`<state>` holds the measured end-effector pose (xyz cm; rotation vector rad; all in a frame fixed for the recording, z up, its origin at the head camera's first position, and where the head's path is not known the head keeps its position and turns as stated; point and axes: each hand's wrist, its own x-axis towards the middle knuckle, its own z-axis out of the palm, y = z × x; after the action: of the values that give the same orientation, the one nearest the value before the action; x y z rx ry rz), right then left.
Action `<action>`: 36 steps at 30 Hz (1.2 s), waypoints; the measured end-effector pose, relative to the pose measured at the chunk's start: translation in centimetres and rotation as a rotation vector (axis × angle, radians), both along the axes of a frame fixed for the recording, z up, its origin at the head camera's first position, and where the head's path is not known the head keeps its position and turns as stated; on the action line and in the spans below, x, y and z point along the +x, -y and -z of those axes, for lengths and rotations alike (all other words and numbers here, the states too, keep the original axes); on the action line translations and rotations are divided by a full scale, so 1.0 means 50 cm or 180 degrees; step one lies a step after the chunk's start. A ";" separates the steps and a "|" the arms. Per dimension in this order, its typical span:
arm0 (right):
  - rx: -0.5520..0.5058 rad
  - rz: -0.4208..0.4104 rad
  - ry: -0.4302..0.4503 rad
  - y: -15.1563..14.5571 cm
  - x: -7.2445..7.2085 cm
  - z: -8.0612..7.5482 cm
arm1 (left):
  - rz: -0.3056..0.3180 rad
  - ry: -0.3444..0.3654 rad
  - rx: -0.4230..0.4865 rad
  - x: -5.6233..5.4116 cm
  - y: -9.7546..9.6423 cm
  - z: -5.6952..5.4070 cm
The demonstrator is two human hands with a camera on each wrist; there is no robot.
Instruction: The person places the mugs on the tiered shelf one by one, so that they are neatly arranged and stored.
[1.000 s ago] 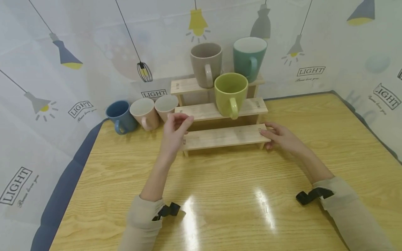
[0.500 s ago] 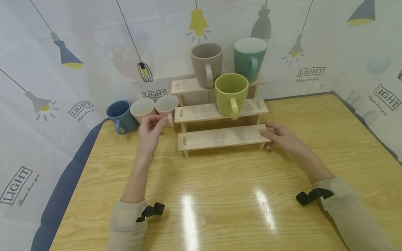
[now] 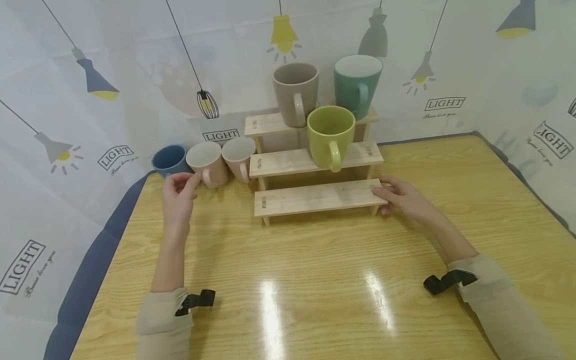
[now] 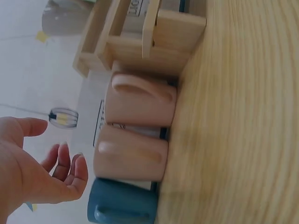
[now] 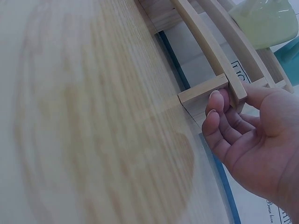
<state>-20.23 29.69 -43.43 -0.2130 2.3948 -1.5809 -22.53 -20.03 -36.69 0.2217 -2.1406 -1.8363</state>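
My left hand (image 3: pixel 177 205) is in front of the blue mug (image 3: pixel 168 159), fingers loosely bent and holding nothing. In the head view it covers much of that mug, including the handle. Two pink mugs with pale insides, a nearer one (image 3: pixel 214 172) and another (image 3: pixel 238 155), stand to the right of it. The left wrist view shows a gap between the left hand (image 4: pixel 44 170) and the mugs. My right hand (image 3: pixel 407 200) grips the right end of the lowest step of a three-step wooden shelf (image 3: pixel 315 198), thumb on top and fingers below.
A grey mug (image 3: pixel 288 100) and a teal mug (image 3: pixel 355 85) stand on the top step. On the middle step sits a lime-green mug (image 3: pixel 324 142). The wooden table (image 3: pixel 333 280) stretches in front, and a printed curtain (image 3: pixel 148 30) hangs behind.
My left hand has moved left, from the shelf's left end past the pink mugs to the blue one. The right hand keeps its grip on the lowest step.
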 end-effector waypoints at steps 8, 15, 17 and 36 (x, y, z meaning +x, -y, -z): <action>0.0050 -0.0017 -0.0028 -0.001 0.002 -0.003 | -0.0543 0.0089 0.0109 -0.017 0.060 0.019; 0.0044 -0.0004 -0.0020 0.000 0.004 -0.007 | -0.0860 0.0093 0.0100 -0.035 0.097 0.037; 0.0051 0.0004 -0.0025 0.000 0.004 -0.007 | -0.0913 0.0117 0.0142 -0.041 0.104 0.043; -0.0082 0.0022 0.0014 0.000 0.004 -0.005 | -0.0412 0.0796 0.0742 -0.094 0.145 0.058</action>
<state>-20.02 29.67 -43.18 -0.2061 2.3754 -1.6142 -27.21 -27.28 -39.58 0.6590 -2.0046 -2.0709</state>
